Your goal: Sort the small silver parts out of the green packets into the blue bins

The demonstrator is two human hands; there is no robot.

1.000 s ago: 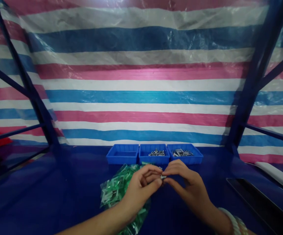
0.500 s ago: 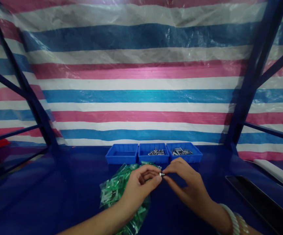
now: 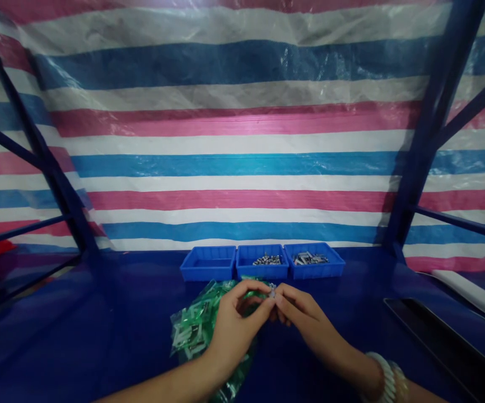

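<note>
My left hand (image 3: 234, 324) and my right hand (image 3: 299, 313) meet over the blue table, fingertips pinched together on a small silvery metal part (image 3: 271, 291). Both hands are closed on it. Under my left hand lies a clear plastic bag of green pieces (image 3: 196, 330). Just beyond the hands stand three small blue trays: the left tray (image 3: 209, 263) looks bare, the middle tray (image 3: 262, 262) holds small metal parts, and the right tray (image 3: 315, 260) holds more metal pieces. A pale beaded bracelet (image 3: 387, 380) sits on my right wrist.
A striped pink, white and blue tarp (image 3: 242, 140) hangs behind the table. Blue metal frame posts (image 3: 427, 140) rise at both sides. A dark flat tray (image 3: 448, 347) and a white flat object (image 3: 469, 291) lie at the right.
My hands have moved slightly away from me toward the trays, and my right hand's fingers have curled in closer around the small part.
</note>
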